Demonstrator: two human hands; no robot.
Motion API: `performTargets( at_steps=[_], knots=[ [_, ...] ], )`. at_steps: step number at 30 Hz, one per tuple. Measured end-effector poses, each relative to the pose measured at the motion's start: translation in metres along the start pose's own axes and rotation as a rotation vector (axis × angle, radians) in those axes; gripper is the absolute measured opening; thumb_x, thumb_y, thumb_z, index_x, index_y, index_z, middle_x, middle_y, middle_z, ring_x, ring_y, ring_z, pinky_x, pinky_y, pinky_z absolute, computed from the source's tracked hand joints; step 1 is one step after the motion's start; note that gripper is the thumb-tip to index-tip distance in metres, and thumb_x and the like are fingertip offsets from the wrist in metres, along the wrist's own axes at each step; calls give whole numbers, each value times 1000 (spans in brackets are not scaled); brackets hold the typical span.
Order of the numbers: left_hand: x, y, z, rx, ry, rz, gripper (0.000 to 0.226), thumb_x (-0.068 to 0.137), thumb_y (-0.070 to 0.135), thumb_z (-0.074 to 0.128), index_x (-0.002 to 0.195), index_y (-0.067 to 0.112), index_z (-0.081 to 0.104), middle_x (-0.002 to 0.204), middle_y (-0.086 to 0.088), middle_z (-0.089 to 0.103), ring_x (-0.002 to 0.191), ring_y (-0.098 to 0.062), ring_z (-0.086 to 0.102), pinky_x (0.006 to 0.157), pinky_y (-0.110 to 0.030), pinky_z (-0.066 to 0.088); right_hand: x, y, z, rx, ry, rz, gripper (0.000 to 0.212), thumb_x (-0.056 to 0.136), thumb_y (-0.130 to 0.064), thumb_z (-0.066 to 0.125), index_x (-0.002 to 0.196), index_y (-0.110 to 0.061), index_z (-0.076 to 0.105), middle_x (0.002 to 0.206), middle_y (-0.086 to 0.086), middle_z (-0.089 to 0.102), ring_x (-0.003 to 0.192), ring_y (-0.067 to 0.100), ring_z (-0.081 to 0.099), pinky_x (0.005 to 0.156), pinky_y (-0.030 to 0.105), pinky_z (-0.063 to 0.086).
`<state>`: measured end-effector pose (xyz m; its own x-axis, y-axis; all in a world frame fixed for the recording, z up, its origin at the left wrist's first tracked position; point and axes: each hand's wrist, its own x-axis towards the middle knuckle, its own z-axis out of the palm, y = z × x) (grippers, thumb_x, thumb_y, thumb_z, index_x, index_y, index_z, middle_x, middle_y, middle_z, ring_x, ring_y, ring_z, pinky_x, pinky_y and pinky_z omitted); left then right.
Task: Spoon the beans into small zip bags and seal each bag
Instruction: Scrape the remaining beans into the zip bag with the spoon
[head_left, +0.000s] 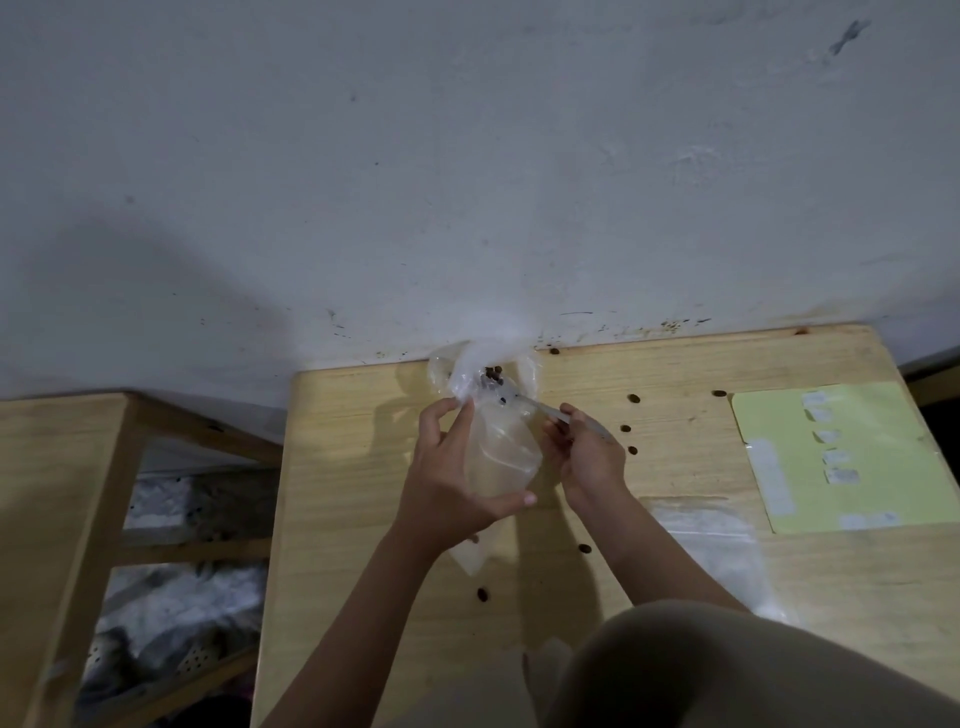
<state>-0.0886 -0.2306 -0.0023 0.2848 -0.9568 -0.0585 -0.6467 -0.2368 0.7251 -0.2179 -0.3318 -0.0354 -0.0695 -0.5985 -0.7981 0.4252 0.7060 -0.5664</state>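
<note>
The left hand holds a small clear zip bag upright above the desk, its fingers curled round the bag's left edge and the thumb hooked under the lower corner. The right hand pinches the handle of a pale spoon between thumb and fingers; the spoon's bowl reaches to the mouth of the bag, with a few dark beans on or around it. Whether any beans lie inside the bag is hard to tell.

Just behind the bag, against the wall, sits a larger crumpled clear plastic bag with more beans showing at its opening. It touches or overlaps the top of the zip bag, so the line between them is blurred.

Loose beans are scattered over the desk to the right of the hands and near the front edge. A flat stack of empty zip bags lies right of the right forearm. Further right is a pale yellow sheet carrying small white labels. Left of the desk stands a wooden shelf with pale bundled items on its lower levels.
</note>
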Motion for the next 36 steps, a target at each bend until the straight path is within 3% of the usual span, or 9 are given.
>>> performTargets(
  at_steps=[5,9,14,21,25,28,36],
  knots=[
    [2,1,-8,3,-7,-73,123,46,64,80,146,15,29,135,13,18,119,4,25,98,-25,41,2,-10,-6,14,-15,-26,15,94,-7,53,85,-5,66,79,12,65,69,16,64,60,23,59],
    [1,1,-10,24,-8,-99,120,47,59,83,146,16,29,132,17,18,117,2,27,98,-26,41,3,-16,-11,65,-12,-42,13,93,-5,54,86,-3,66,78,10,65,68,16,63,54,20,56],
    [-1,-1,-8,39,-36,-112,126,42,72,71,147,18,27,132,19,17,120,-2,28,100,-32,44,-1,-17,-16,-14,-68,-115,16,96,-8,51,97,-1,66,80,11,66,73,15,65,67,26,58],
    [-3,-8,-3,30,-51,-155,126,44,68,78,148,23,22,137,15,15,130,-14,29,95,-42,49,-25,-37,-31,-233,-224,-349,21,97,-13,49,90,-6,68,80,9,66,77,17,65,73,31,58],
    [-2,-10,0,40,-50,-163,124,49,61,83,149,22,20,139,11,15,131,-15,27,102,-36,42,-45,-45,-42,-408,-324,-546,20,96,-9,49,91,-5,68,82,11,67,76,18,67,75,33,58],
    [-3,-10,2,32,-49,-159,124,50,61,83,149,19,20,140,9,15,132,-16,26,100,-30,39,-55,-42,-44,-548,-388,-681,21,94,-6,51,87,-15,69,79,2,70,75,15,69,75,32,58],
    [-4,-10,1,55,-35,-137,124,47,64,81,147,18,24,137,7,18,126,-16,32,98,-37,46,-37,-34,-18,-556,-188,-787,17,96,-10,50,94,-12,67,81,2,68,79,18,67,73,31,55]
  ],
)
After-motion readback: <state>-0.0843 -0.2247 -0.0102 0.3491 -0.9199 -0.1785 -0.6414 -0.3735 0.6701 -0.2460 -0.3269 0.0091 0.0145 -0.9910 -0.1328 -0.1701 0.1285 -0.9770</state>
